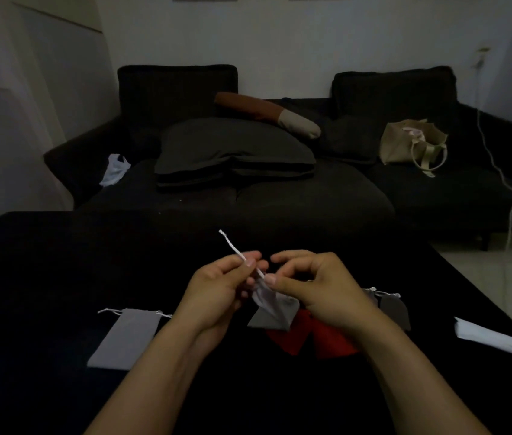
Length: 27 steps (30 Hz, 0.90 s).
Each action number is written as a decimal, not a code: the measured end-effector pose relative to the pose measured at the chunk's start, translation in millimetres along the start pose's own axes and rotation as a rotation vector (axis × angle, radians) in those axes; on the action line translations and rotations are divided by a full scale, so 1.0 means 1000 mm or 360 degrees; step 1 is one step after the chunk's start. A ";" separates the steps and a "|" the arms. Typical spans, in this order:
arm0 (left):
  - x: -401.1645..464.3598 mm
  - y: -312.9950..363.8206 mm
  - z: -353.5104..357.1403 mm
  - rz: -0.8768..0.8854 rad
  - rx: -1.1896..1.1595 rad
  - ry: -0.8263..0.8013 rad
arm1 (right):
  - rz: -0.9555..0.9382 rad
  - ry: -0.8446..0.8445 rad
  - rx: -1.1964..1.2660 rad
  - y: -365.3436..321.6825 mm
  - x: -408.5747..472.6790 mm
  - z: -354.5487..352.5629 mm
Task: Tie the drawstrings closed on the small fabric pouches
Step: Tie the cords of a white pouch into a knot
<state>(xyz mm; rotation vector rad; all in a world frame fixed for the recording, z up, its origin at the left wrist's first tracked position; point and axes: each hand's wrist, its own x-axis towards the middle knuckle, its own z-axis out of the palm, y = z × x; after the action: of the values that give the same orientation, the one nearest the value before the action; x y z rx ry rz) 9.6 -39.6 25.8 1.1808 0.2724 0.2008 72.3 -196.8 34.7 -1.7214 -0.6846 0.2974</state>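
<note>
I see both hands raised over the dark worktop [60,277] with a small grey pouch [275,312] hanging between them, its gathered mouth up at the fingers and its long axis running down and a little toward the right hand's side. My left hand [217,290] pinches the white drawstring [235,249], which sticks out up and away from that hand's fingertips, slanting to the left. My right hand [317,287] has its fingers curled and its thumb pressed on the pouch's neck, gripping it. Just left of the left wrist a flat grey pouch [126,337] lies lengthwise, mouth pointing away from me, cords out both sides. Behind the right wrist sits another grey pouch [392,309], and under the held one something red [292,337].
</note>
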 end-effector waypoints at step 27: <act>-0.005 0.012 -0.017 0.0444 0.0807 -0.0132 | 0.0302 -0.0128 0.0147 0.006 -0.001 0.009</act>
<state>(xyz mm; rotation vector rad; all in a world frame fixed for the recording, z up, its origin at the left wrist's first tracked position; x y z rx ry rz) -0.9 -22.1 31.1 1.7274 0.0829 0.3380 68.2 -191.0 26.4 -1.6956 -0.5570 0.5248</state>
